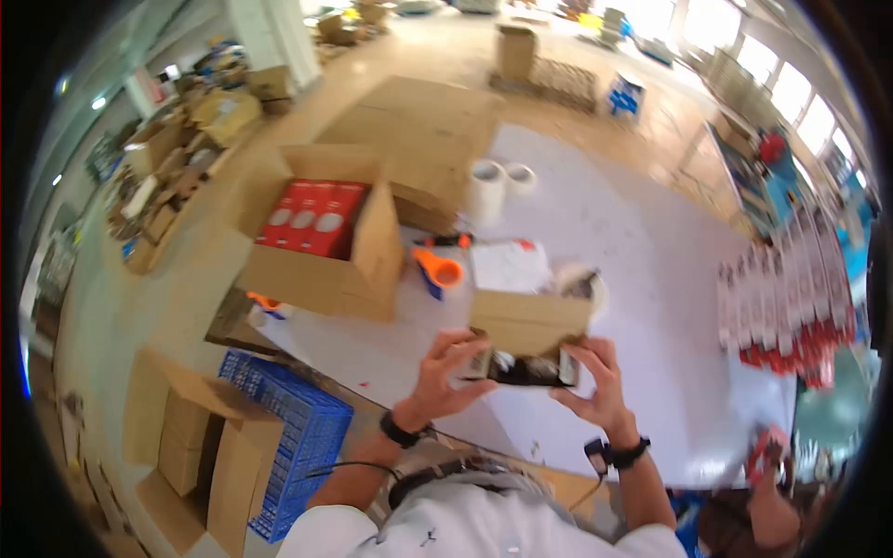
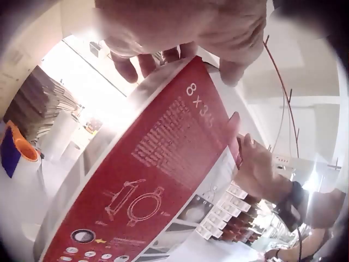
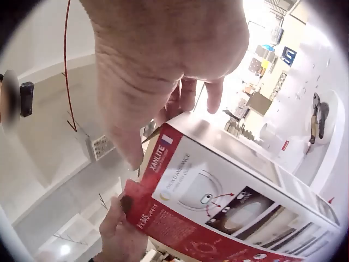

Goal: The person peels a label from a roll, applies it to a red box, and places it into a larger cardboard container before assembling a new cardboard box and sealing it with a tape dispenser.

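A red and white printed product box (image 1: 532,318) is held in front of the body, its plain brown flap raised and dark contents showing inside. My left hand (image 1: 443,374) grips its left end, while the right hand (image 1: 600,383) grips the opposite end. Seen from the left wrist, thumb and fingers of the left hand (image 2: 185,27) span the top of the box (image 2: 169,142), whose red side carries text and line drawings. In the right wrist view the right hand (image 3: 169,60) holds the box (image 3: 218,202) at its corner, near the brand lettering.
On the white table lie an orange tape dispenser (image 1: 443,270), white rolls (image 1: 486,191), a white sheet (image 1: 510,265) and a round white dish (image 1: 600,296) with pliers. A carton (image 1: 316,286) of red boxes stands left; stacked boxes (image 1: 781,288) stand right. A blue crate (image 1: 302,418) sits lower left.
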`<state>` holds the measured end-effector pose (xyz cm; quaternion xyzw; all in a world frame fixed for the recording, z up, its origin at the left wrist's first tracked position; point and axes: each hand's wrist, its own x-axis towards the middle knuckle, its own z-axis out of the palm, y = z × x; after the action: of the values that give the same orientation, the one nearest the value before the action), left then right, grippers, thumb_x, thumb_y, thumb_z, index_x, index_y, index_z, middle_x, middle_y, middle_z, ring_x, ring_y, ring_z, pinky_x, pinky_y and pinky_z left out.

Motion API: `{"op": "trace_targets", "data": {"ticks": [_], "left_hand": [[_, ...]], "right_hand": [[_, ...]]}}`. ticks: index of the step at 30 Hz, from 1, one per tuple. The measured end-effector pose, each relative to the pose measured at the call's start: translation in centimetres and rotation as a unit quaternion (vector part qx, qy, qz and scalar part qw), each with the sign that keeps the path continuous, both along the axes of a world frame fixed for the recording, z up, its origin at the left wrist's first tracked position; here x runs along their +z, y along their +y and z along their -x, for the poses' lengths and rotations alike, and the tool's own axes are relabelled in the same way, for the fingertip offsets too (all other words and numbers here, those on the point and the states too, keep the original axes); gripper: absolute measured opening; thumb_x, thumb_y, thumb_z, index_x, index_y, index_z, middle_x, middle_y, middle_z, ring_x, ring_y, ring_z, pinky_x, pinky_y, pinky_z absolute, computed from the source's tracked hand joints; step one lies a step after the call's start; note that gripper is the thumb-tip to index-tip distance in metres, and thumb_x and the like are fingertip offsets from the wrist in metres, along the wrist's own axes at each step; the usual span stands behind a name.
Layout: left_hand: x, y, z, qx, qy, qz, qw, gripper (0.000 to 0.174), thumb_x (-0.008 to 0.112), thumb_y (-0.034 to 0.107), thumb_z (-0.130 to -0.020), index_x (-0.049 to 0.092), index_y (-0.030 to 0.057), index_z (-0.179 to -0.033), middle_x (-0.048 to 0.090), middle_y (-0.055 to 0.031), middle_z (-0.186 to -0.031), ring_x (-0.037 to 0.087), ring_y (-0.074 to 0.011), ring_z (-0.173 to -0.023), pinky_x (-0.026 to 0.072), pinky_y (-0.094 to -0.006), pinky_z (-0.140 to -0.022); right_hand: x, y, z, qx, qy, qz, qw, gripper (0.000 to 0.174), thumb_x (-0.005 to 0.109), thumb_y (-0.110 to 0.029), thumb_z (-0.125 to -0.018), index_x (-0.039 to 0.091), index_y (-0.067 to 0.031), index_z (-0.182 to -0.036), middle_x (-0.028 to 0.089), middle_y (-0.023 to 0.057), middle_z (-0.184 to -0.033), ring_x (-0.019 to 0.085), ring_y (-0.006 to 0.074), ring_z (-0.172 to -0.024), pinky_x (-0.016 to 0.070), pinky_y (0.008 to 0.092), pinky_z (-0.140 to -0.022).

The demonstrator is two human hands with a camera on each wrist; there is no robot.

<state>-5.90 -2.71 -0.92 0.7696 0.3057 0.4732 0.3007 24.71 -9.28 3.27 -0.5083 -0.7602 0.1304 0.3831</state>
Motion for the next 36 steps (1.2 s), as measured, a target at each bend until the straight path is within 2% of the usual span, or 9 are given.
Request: {"op": "trace_targets", "data": {"ticks": [7, 10, 11, 13, 17, 20, 26, 32, 36], "left_hand": [[-0.5, 0.3, 0.7, -0.085, 0.044, -0.05, 0.994, 0.028, 0.076, 0.015, -0.092, 0.079, 0.0066, -0.118, 0.06, -0.0166, -0.134, 0.052, -0.0354, -0.13, 0.0429, -0.0469, -0.112], [-1.7, 0.4, -0.1, -0.055, 0.025, 0.005, 0.998, 0.031, 0.071, 0.008, -0.093, 0.075, 0.0055, -0.123, 0.058, -0.0173, -0.135, 0.053, -0.0361, -0.129, 0.0413, -0.0456, -0.113], [-2.1, 0.4, -0.2, -0.053, -0.042, 0.097, 0.993, 0.032, 0.069, 0.008, -0.095, 0.071, 0.0049, -0.127, 0.058, -0.0159, -0.135, 0.052, -0.0346, -0.131, 0.0417, -0.0446, -0.111], [-2.3, 0.2, -0.5, -0.046, -0.175, 0.277, 0.944, 0.036, 0.067, 0.008, -0.099, 0.064, 0.0035, -0.134, 0.056, -0.0132, -0.137, 0.049, -0.0315, -0.135, 0.0426, -0.0424, -0.108], [-0.7, 1.3, -0.7, 0.051, 0.016, 0.039, 0.998, 0.053, 0.07, 0.006, -0.093, 0.054, 0.0053, -0.144, 0.057, -0.0129, -0.14, 0.05, -0.0281, -0.133, 0.0451, -0.0413, -0.103], [0.3, 1.5, -0.3, 0.074, 0.053, 0.036, 0.995, 0.06, 0.073, 0.006, -0.089, 0.053, 0.0057, -0.145, 0.054, -0.0121, -0.146, 0.049, -0.0263, -0.133, 0.0452, -0.0408, -0.102], [1.4, 2.2, -0.3, 0.006, -0.001, 0.157, 0.988, 0.07, 0.076, 0.003, -0.086, 0.049, 0.0085, -0.15, 0.047, -0.0115, -0.153, 0.047, -0.0254, -0.137, 0.0428, -0.0422, -0.106], [-1.9, 2.7, -0.3, -0.037, -0.108, 0.178, 0.977, 0.061, 0.076, -0.004, -0.083, 0.055, 0.0102, -0.139, 0.049, -0.0127, -0.152, 0.049, -0.0278, -0.139, 0.0437, -0.0425, -0.108], [-2.1, 3.4, 0.9, -0.082, -0.023, 0.044, 0.995, 0.042, 0.073, -0.008, -0.078, 0.069, 0.0079, -0.117, 0.054, -0.0163, -0.148, 0.049, -0.0358, -0.14, 0.0418, -0.046, -0.112]], "right_hand": [[-1.9, -0.4, -0.1, 0.091, 0.121, 0.032, 0.988, 0.055, 0.084, -0.01, -0.087, 0.067, -0.004, -0.14, 0.046, 0.0142, -0.141, 0.054, 0.0324, -0.133, 0.0456, 0.0515, -0.118], [-2.6, 0.1, -0.3, 0.076, 0.151, 0.052, 0.984, 0.042, 0.078, -0.005, -0.092, 0.071, -0.0033, -0.133, 0.051, 0.0131, -0.135, 0.06, 0.0296, -0.122, 0.0508, 0.0486, -0.111], [-2.8, 0.2, -0.3, 0.065, 0.154, 0.062, 0.984, 0.039, 0.076, -0.004, -0.093, 0.072, -0.0031, -0.132, 0.051, 0.013, -0.134, 0.061, 0.029, -0.119, 0.0517, 0.0478, -0.109], [-2.6, 0.5, -0.3, 0.049, 0.124, 0.052, 0.99, 0.041, 0.076, -0.001, -0.092, 0.071, -0.0036, -0.133, 0.052, 0.0128, -0.132, 0.062, 0.0279, -0.113, 0.0531, 0.0455, -0.105], [-1.0, 0.2, 0.8, -0.035, 0.081, 0.043, 0.995, 0.056, 0.078, 0.0, -0.089, 0.063, -0.0068, -0.143, 0.053, 0.0135, -0.131, 0.062, 0.0279, -0.11, 0.0551, 0.0412, -0.099], [0.2, 0.9, 0.8, -0.067, 0.084, 0.04, 0.993, 0.074, 0.084, -0.003, -0.084, 0.053, -0.0089, -0.152, 0.052, 0.0135, -0.132, 0.061, 0.027, -0.111, 0.0554, 0.0387, -0.095], [-0.3, 2.2, -0.6, -0.03, 0.214, 0.209, 0.954, 0.086, 0.087, -0.004, -0.082, 0.045, -0.0127, -0.157, 0.057, 0.0071, -0.128, 0.06, 0.022, -0.114, 0.0549, 0.0413, -0.097], [-1.5, 1.8, 0.0, -0.001, 0.293, 0.162, 0.942, 0.05, 0.082, -0.001, -0.086, 0.057, -0.0086, -0.129, 0.062, 0.0089, -0.125, 0.062, 0.0227, -0.112, 0.0537, 0.0423, -0.097], [-1.7, 0.9, -0.5, 0.072, 0.142, 0.091, 0.983, 0.026, 0.079, 0.0, -0.089, 0.065, -0.0064, -0.109, 0.059, 0.0196, -0.134, 0.062, 0.0349, -0.119, 0.051, 0.0411, -0.105]]}}
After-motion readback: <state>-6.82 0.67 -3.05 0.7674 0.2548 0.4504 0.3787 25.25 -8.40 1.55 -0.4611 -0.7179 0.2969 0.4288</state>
